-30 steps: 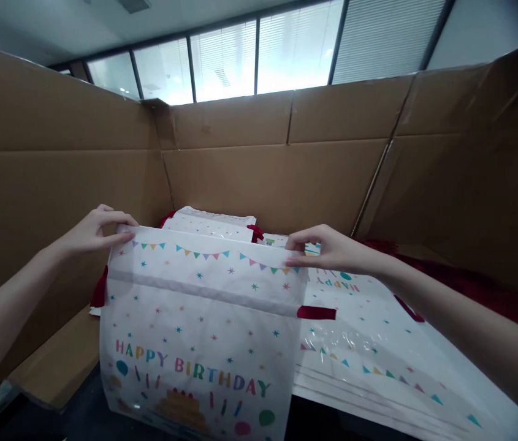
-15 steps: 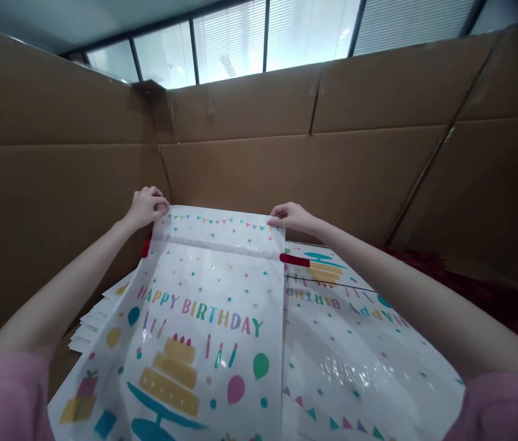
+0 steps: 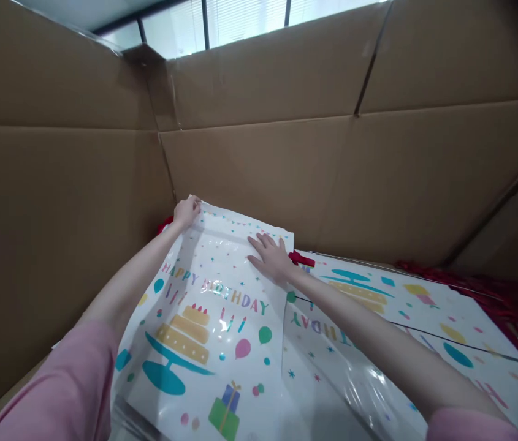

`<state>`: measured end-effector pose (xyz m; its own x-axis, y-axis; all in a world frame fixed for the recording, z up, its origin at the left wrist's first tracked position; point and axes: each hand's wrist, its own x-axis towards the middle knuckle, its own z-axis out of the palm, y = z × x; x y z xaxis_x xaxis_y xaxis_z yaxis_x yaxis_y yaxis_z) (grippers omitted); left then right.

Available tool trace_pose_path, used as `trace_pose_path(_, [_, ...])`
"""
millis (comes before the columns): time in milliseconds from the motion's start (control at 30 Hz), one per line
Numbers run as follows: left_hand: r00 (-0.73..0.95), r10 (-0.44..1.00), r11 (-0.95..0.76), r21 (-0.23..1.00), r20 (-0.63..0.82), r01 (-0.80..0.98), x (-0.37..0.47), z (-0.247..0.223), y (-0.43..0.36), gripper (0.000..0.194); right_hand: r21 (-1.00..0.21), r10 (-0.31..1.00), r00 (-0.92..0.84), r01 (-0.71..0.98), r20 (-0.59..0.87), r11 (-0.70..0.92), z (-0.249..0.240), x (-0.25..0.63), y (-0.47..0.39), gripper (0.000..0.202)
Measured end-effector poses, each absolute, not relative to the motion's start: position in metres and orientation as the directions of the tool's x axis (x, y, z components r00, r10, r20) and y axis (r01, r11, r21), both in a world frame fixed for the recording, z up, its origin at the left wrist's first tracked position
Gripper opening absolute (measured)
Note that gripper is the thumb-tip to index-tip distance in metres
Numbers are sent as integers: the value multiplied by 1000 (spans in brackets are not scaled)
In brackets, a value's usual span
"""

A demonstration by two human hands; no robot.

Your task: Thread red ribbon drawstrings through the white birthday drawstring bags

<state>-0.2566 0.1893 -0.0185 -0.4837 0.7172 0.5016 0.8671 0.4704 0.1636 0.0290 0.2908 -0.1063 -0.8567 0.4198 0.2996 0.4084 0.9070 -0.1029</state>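
- The white birthday bag [image 3: 215, 306] lies print side up, its top end near the far left corner of the big cardboard box [image 3: 263, 165].
- The left hand [image 3: 187, 212] pinches the bag's top left corner between thumb and fingers, close to where the box walls meet.
- The right hand [image 3: 270, 260] grips nothing; it rests spread near the bag's top right corner, palm down.
- A short red ribbon [image 3: 303, 260] pokes out past that corner. If it got folded under, I'd expect a lump there.
- More printed bags [image 3: 369, 285] lie to the right, their lettering upside down from here, and a heap of red ribbons [image 3: 502, 306] sits beyond them, toward the right side of the box.
- The plastic looks slick and shiny, so a push from that flat palm could slide the bag askew or drag what lies beneath.
- The surface ripples around the lettering; pressing unevenly could set a crease.
- Letting go of the pinched corner too early might let it curl up against the wall.
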Motion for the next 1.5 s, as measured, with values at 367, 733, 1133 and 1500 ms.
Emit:
trace_pose_path(367, [-350,903,350,46,249,936,-243,-80,204,47,-145,428,-839,403,334,903,-101,17,298,55])
trace_pose_path(733, [-204,876,271,-95,436,958,-167,-66,198,46,-349,92,-968,5,233,937,-115,127,153,52])
trace_pose_path(1133, [608,753,-596,-132,251,792,113,-114,202,26,-368,-209,-967,-250,148,896,-96,278,78,42])
trace_pose_path(1500, [761,615,-783,42,207,621,325,-134,260,25,-482,455,-842,283,290,830,-109,464,142,21])
